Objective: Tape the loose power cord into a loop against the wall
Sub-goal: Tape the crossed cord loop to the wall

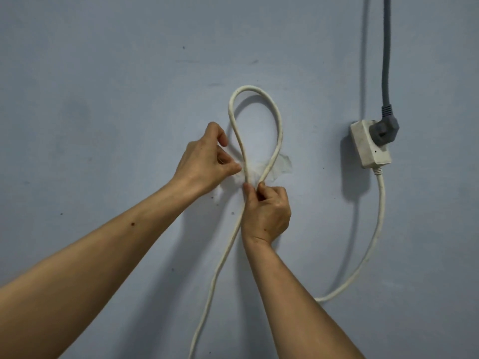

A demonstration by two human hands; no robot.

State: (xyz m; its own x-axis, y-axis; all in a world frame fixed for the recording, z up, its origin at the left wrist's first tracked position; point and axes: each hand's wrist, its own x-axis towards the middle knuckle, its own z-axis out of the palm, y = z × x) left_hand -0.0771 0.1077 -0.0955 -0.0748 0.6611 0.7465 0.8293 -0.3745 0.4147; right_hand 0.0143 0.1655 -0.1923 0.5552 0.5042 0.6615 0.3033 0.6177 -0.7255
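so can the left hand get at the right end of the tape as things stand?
Probably not directly: the left hand pinches the tape's left end, and the cord loop and right hand lie between it and the right end.

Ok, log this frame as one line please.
stage: taping loop | right hand: pinches white cord at crossing | left hand: holds clear tape end | tape across crossing on wall

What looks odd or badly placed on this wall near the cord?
The clear tape over the crossing of the cord is wrinkled, and its right end lies creased instead of flat on the wall. The socket box also sits tilted, not straight, with a grey plug in it.
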